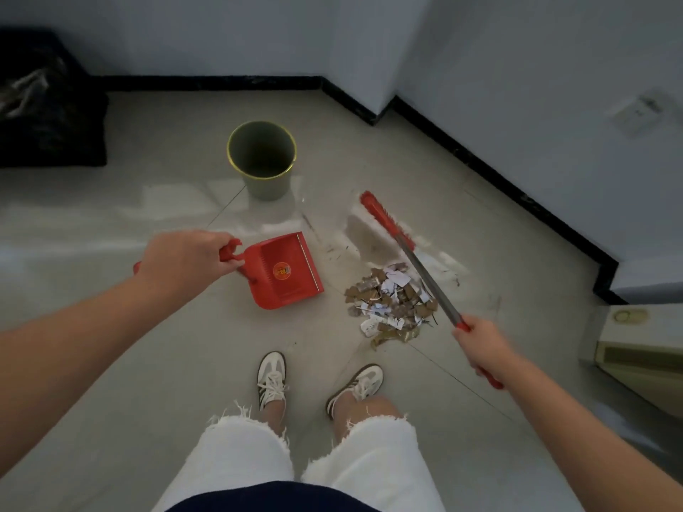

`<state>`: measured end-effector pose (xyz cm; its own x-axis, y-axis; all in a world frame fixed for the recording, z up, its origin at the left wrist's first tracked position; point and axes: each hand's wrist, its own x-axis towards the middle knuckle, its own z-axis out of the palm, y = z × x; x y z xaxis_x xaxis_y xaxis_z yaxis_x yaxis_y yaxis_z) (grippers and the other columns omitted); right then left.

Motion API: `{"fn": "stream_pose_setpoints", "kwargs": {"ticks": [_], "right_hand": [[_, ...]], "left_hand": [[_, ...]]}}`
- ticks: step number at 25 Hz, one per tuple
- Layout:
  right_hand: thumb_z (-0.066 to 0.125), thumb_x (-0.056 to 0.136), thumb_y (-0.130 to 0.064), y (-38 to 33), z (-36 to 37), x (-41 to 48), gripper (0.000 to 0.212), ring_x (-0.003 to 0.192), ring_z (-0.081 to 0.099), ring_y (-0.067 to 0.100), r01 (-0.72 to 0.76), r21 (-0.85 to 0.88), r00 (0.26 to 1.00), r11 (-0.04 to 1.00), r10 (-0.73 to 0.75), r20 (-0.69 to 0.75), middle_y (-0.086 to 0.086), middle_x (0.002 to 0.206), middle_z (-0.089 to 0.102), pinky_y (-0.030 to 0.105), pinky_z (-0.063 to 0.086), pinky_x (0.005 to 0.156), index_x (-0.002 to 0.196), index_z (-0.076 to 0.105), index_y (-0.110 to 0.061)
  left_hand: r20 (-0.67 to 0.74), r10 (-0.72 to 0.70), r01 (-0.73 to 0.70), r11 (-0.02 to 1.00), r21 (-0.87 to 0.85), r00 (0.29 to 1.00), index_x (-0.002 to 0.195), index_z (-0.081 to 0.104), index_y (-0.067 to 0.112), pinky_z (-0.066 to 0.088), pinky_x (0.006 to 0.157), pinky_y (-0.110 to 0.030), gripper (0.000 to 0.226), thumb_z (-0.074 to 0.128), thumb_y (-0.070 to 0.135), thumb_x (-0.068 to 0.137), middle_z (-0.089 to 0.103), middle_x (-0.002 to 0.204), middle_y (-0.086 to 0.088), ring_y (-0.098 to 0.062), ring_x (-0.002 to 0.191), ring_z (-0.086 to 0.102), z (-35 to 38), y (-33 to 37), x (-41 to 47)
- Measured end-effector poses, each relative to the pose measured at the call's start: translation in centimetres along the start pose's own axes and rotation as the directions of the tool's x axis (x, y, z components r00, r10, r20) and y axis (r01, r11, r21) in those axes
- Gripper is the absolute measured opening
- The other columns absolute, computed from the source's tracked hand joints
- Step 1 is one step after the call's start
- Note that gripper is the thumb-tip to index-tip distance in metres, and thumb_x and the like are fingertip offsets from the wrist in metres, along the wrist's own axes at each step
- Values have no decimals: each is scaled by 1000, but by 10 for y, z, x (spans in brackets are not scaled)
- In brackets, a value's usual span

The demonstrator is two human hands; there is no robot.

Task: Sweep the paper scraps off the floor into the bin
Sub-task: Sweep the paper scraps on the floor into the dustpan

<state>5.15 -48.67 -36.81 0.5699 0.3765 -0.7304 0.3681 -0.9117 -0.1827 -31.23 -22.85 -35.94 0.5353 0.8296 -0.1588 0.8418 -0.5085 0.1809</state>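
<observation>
Currently: dustpan point(286, 277) gripped by left hand point(186, 262), lip facing pile | broom point(414, 253) handle clasped by right hand point(482, 347), head beyond paper scraps point(393, 303) on floor point(184, 364) | bin point(261, 158) well apart | advised: lip is pressed flat beside pile, scraps are drawn in with short strokes.

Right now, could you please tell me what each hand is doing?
Left hand: closed on the dustpan handle.
Right hand: closed on the broom handle.

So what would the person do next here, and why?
Probably slide the dustpan right, up against the scrap pile. The pan, held by the left hand, sits apart from the scraps, while the right hand has the broom beyond them.
</observation>
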Motion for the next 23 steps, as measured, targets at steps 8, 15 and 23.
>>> {"fn": "stream_pose_setpoints", "kwargs": {"ticks": [8, 15, 23], "right_hand": [[36, 89, -9, -87, 70, 96, 50, 56, 52, 23, 227, -268, 951, 936, -154, 266, 6, 75, 52, 32, 47, 52, 138, 42, -17], [39, 86, -17, 28, -11, 100, 71, 88, 59, 23, 277, -769, 961, 575, -175, 216, 6, 111, 62, 33, 49, 76, 148, 19, -44], [36, 92, -32, 113, -128, 88, 59, 89, 63, 18, 291, -739, 956, 608, -223, 193, -2, 99, 65, 30, 51, 72, 141, 20, -61]], "left_hand": [[28, -239, 239, 971, -9, 971, 93, 72, 22, 46, 60, -32, 29, 69, 47, 79, 70, 76, -8, -33, 72, 65, 3, -21, -42], [31, -257, 255, 966, 49, 966, 93, 67, 31, 55, 60, -38, 31, 67, 57, 75, 71, 74, -3, -30, 66, 66, 14, -40, -51], [95, -261, 263, 965, -12, 961, 94, 56, 39, 54, 64, -34, 64, 31, 91, 66, 64, 71, 9, -18, 64, 61, 48, -65, -36]]}}
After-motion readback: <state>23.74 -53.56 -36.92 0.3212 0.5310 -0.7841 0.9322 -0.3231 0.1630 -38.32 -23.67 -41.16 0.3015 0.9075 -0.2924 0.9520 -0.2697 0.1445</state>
